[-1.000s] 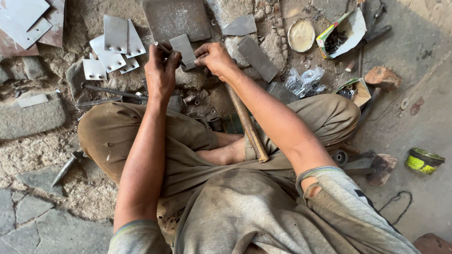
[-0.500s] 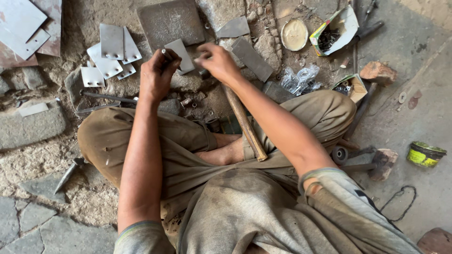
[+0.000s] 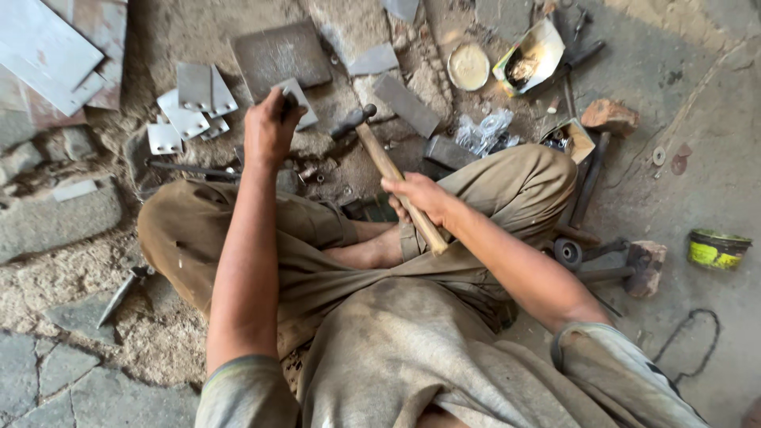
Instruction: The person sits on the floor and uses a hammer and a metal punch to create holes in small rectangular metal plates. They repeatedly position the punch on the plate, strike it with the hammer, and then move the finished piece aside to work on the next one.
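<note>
I sit cross-legged on the ground. My left hand (image 3: 271,127) is closed around a small grey metal plate (image 3: 296,101), pressing it against the ground just below a large square metal plate (image 3: 280,54). My right hand (image 3: 420,196) grips the wooden handle of a hammer (image 3: 390,170). The hammer's dark metal head (image 3: 351,121) hovers a little to the right of the small plate, over the rubble.
Cut metal plates (image 3: 190,103) lie to the left, larger sheets (image 3: 47,47) at the top left. A round tin lid (image 3: 468,66), an open carton (image 3: 529,59), plastic wrap (image 3: 483,131), a brick piece (image 3: 610,117) and a green tin (image 3: 717,249) are to the right.
My right hand left the small plate, moved back toward my lap and took hold of the hammer handle. The hammer is now raised, its head near the plate. My left hand stays on the plate.
</note>
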The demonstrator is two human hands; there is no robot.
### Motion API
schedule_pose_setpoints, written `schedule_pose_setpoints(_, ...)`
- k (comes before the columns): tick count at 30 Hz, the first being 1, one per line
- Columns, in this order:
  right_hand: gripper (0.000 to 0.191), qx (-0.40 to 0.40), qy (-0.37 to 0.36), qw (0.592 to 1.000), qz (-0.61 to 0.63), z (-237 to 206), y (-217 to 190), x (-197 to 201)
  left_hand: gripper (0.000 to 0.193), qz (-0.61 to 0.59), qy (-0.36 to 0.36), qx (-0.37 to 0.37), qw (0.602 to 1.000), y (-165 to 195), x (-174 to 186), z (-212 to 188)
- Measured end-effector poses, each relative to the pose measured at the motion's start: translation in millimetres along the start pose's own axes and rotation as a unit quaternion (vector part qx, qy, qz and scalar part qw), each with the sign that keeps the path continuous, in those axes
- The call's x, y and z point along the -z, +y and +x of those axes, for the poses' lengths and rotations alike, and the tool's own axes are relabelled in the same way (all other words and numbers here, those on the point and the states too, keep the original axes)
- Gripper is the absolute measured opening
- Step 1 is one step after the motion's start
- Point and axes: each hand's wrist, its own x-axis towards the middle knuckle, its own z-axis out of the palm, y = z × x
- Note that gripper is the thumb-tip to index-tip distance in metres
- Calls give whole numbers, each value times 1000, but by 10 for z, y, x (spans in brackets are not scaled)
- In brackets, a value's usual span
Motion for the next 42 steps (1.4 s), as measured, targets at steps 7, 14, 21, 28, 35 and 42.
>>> schedule_pose_setpoints(7,33,304,66,931,-191,-1214,-810,-146,20,-63,-62,-11,996,16,228,-42)
schedule_pose_setpoints(14,35,759,154,622,-119,-1636,-1291,-345,19,-32,-68,-69,995,14,237,4)
schedule_pose_setpoints(21,37,152,101,865,-467,-1009,-926,-308,21,-23,-87,-64,994,51,222,36)
schedule_pose_setpoints(28,30,560,143,754,-313,-1117,-718,-481,18,-14,-92,-84,992,-17,190,-13)
schedule_pose_setpoints(35,39,212,119,899,-364,-684,-585,-178,16,-36,-65,-89,993,88,267,-14)
schedule_pose_setpoints(42,42,81,66,990,-89,-308,-178,-59,15,-35,4,-42,998,-57,485,427)
